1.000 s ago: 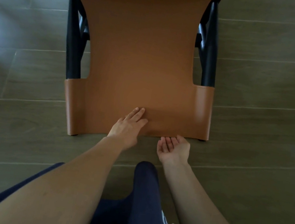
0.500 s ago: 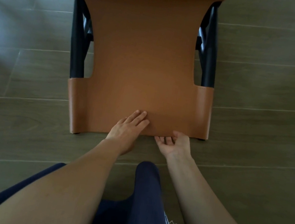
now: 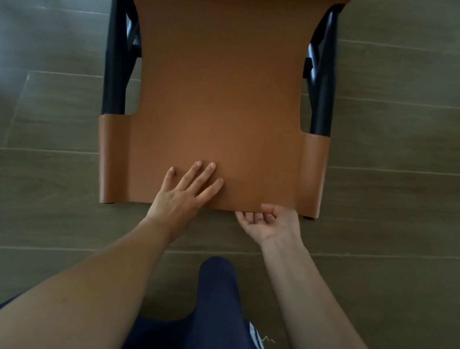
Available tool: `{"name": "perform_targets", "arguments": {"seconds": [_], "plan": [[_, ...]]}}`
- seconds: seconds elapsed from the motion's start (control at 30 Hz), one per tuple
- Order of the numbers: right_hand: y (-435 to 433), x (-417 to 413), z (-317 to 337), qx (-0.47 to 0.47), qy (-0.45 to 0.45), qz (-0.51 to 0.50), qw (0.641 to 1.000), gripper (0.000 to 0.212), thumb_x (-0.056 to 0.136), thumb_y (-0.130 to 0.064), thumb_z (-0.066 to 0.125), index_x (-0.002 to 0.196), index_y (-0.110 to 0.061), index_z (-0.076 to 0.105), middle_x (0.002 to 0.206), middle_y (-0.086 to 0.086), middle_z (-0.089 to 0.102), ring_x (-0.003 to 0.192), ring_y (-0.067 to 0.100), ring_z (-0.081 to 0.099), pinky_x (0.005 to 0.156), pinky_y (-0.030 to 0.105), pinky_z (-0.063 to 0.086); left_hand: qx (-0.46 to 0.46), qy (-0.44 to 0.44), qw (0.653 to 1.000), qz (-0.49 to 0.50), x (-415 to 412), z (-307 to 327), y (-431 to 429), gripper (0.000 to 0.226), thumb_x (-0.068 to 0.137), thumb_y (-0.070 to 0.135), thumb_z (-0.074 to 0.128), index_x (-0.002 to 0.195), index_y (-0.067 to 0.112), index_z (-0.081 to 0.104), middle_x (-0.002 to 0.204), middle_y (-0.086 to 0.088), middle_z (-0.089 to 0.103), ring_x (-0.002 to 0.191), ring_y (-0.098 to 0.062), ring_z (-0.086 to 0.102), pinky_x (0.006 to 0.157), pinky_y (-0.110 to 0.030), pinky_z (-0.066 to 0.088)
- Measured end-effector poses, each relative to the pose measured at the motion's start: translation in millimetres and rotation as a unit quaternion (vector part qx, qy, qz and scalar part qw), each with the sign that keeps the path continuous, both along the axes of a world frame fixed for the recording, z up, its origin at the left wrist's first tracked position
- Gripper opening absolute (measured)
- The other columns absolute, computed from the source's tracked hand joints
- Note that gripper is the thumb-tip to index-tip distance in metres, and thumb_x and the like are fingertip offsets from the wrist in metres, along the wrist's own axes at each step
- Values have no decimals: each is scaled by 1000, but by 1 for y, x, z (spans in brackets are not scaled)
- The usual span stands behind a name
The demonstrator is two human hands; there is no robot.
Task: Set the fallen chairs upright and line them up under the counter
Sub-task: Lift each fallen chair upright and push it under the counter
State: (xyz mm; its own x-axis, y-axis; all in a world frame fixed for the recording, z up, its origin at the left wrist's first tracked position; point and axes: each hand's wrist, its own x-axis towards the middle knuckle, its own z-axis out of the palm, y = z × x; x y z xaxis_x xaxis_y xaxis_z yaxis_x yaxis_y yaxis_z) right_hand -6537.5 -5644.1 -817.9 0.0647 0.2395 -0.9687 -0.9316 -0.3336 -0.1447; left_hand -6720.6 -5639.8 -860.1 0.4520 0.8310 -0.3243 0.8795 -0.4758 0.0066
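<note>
A chair with a tan leather back and black frame tubes lies fallen on the floor, the top edge of its backrest nearest me. My left hand rests flat on the leather near that edge, fingers straight and spread. My right hand is palm up at the same edge, a little to the right, its fingers curling under the leather with the thumb at the rim. The seat and legs of the chair run out of view at the top.
Grey-brown wood-look floor planks surround the chair on all sides. My knee in dark blue trousers is just behind my hands. No counter or other chair shows in view.
My right hand has moved forward from the floor to the backrest edge and its fingers have slipped under it. My left hand has spread flatter on the leather.
</note>
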Motion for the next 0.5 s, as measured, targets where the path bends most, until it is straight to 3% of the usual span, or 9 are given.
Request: {"name": "perform_targets", "arguments": {"seconds": [0.2,0.37,0.5], "plan": [[-4,-8,51,-10,-2,11,1000,19,92,3,36,97,-7,52,107,16,63,94,33,63,94,55,48,33,-32,998,44,-8,33,-19,98,88,7,54,151,33,-16,163,-2,-13,149,-26,-10,113,-64,3],[-10,-14,114,-21,10,5,1000,13,93,-3,45,102,-6,54,99,16,64,87,34,63,96,55,48,72,-69,992,71,-9,91,-35,95,76,5,72,153,27,21,160,-7,23,147,-31,20,109,-69,15],[-22,-17,166,-46,14,3,999,13,96,-4,45,106,-6,52,100,19,63,85,36,62,95,55,49,36,-81,994,65,-18,145,-48,100,77,4,71,150,31,8,159,-5,24,147,-29,20,110,-68,19]]}}
